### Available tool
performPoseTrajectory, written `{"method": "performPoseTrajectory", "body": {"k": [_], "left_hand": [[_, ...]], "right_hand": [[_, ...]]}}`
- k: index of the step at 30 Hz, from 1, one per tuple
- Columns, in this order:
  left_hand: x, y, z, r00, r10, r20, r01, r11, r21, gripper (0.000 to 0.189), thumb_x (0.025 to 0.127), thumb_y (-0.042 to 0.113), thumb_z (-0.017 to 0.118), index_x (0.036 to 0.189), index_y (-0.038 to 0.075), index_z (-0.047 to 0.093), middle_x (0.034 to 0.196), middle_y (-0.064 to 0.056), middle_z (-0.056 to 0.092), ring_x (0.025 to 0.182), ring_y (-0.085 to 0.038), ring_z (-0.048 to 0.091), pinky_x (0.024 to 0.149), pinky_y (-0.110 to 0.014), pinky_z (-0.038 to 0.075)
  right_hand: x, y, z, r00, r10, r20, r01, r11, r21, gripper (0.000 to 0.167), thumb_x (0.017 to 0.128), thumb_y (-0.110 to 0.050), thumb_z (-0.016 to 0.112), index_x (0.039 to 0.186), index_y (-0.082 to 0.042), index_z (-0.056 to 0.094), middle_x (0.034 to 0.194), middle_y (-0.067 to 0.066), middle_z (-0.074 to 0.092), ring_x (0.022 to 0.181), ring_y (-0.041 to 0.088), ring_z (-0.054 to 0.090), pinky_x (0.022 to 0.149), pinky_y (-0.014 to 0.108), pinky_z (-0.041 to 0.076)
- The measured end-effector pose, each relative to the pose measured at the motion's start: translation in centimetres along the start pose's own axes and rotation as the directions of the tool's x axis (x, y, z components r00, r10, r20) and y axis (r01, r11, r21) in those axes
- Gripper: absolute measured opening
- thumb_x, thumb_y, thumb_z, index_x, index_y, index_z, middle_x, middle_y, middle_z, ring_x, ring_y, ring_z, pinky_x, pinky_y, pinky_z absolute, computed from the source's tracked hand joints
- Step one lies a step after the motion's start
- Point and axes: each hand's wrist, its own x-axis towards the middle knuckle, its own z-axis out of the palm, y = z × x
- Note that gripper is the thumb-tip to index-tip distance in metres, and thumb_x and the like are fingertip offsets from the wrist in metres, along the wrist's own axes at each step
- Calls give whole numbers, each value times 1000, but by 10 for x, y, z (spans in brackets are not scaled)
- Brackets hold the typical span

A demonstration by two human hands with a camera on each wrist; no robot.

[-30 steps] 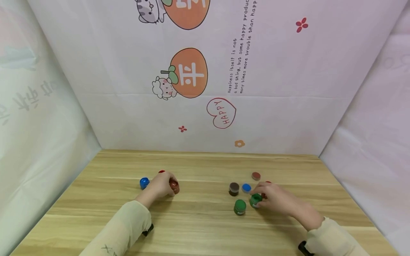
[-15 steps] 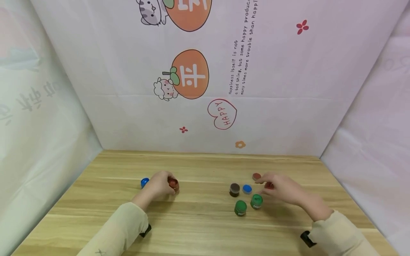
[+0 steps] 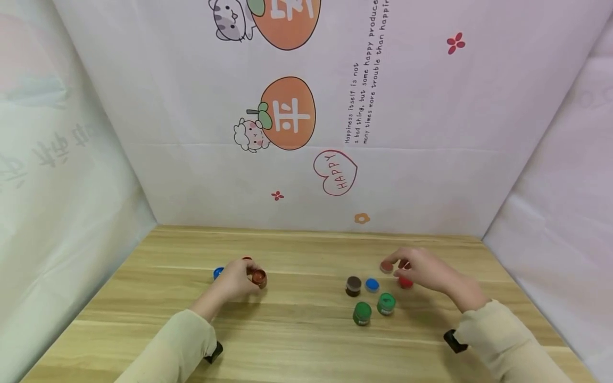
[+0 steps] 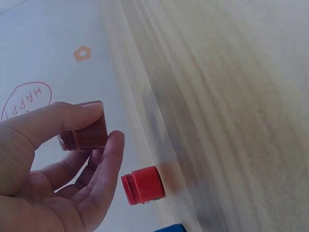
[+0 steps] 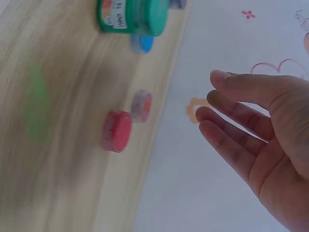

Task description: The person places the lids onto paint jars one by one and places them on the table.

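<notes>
My left hand (image 3: 234,280) pinches a small brown paint jar (image 3: 259,277) between thumb and fingers; its open mouth shows in the head view. In the left wrist view this brown jar (image 4: 89,135) is tilted, clear of an uncapped red paint jar (image 4: 143,186). My right hand (image 3: 426,267) hovers over a brown lid (image 3: 386,267) and a red lid (image 3: 406,282) at the right. Its thumb and fingers are loosely bent with nothing between them, as the right wrist view shows. Both lids, red (image 5: 117,131) and brown (image 5: 142,106), lie apart from the fingers there.
Near the right hand stand a dark brown jar (image 3: 353,286) and two green jars, one in front (image 3: 362,314) and one behind (image 3: 386,304). A blue lid (image 3: 372,285) lies among them. An open blue jar (image 3: 218,273) sits beside the left hand. Printed white cloth (image 3: 412,181) walls the table.
My right hand has left the rear green jar and moved back over the brown and red lids. The left hand keeps its grip on the brown paint jar, nearly in place.
</notes>
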Motion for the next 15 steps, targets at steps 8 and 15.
{"method": "performPoseTrajectory", "body": {"k": [8,15], "left_hand": [[-1,-4,2,999,-50,0,49,989,-141,46,74,0,85,117,-2,69,112,-11,71,107,-30,64,86,-43,52],[0,-6,7,998,-57,-1,55,974,-220,48,75,1,87,120,-3,69,103,-10,71,96,-25,67,82,-41,55]], "right_hand": [[8,21,15,999,31,-30,-31,999,-20,23,90,6,71,113,4,74,110,18,72,94,33,68,79,47,58],[19,32,25,996,84,-33,-86,996,-39,24,89,6,70,113,5,74,110,19,72,97,37,67,81,50,57]]}}
